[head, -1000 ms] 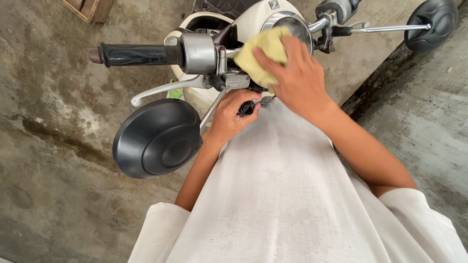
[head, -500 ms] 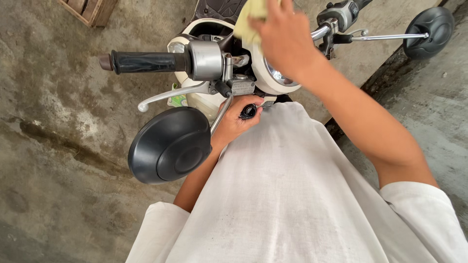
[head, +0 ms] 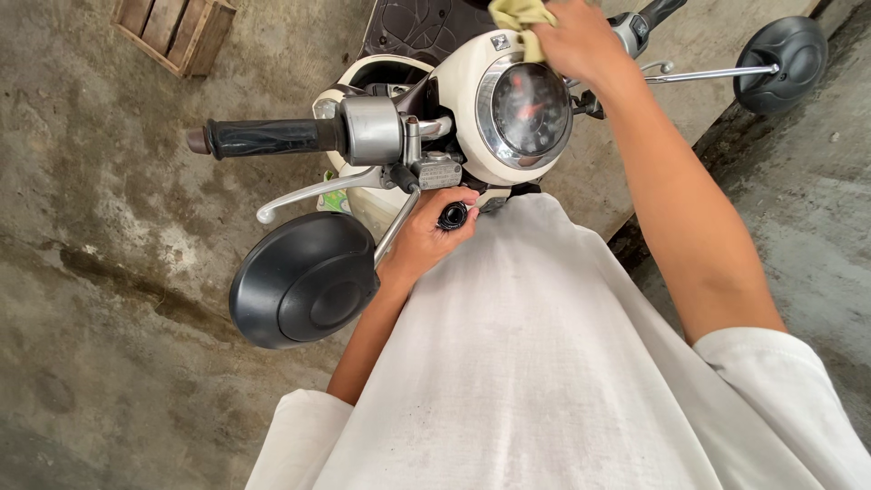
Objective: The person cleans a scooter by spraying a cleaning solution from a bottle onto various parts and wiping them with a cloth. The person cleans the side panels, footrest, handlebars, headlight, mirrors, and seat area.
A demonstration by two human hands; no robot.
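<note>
I stand over a cream scooter's handlebar. Its round speedometer sits uncovered in the white headlight housing. My right hand grips a yellow cloth at the housing's far top edge, just beyond the dial. My left hand is lower, under the brake reservoir, its fingers closed around a small black round knob by the mirror stem. The black left grip and silver brake lever stick out to the left.
A black round mirror hangs low on the left and another mirror on a thin rod at the top right. A wooden crate stands on the stained concrete floor at the top left. A raised concrete slab edge runs on the right.
My right hand slid the yellow cloth from over the speedometer up to the housing's far edge, uncovering the dial. My left hand stayed on the black knob.
</note>
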